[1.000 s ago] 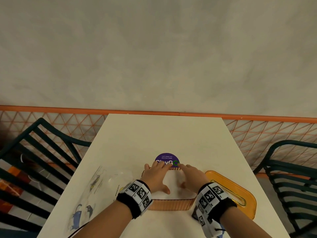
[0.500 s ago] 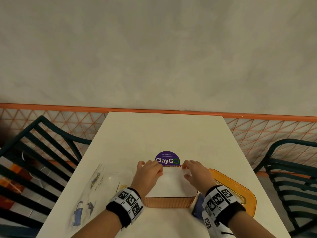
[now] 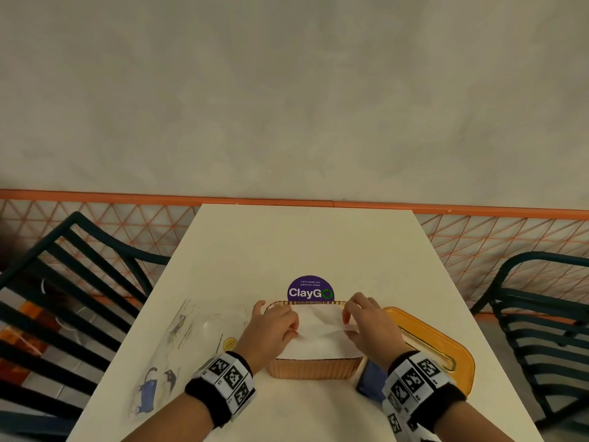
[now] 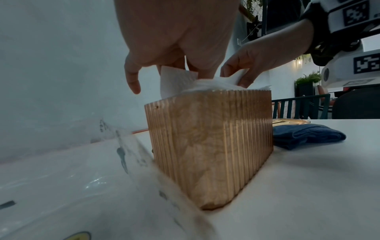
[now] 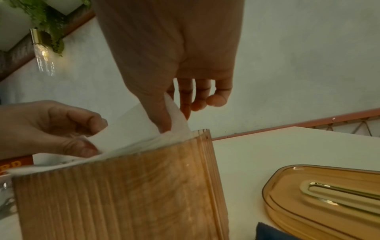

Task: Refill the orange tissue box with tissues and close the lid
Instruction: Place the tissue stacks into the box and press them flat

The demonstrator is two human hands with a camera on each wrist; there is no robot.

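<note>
Head view first, as I watch from my station: on the table [image 3: 287, 244], left of both grips, lies a clear plastic wrapper [image 3: 178, 339]. My left hand [image 3: 271, 330] pinches the top tissue [image 3: 318, 333] at its left edge, thumb and fingers curled on the sheet. Between the hands, the orange tissue box [image 3: 314, 369] stands open and filled to its rim. My right hand [image 3: 371, 327] pinches the same sheet's right edge. Just right of that grip the lid [image 3: 439, 346] lies flat, with a blue cloth [image 3: 369, 382] near it.
</note>
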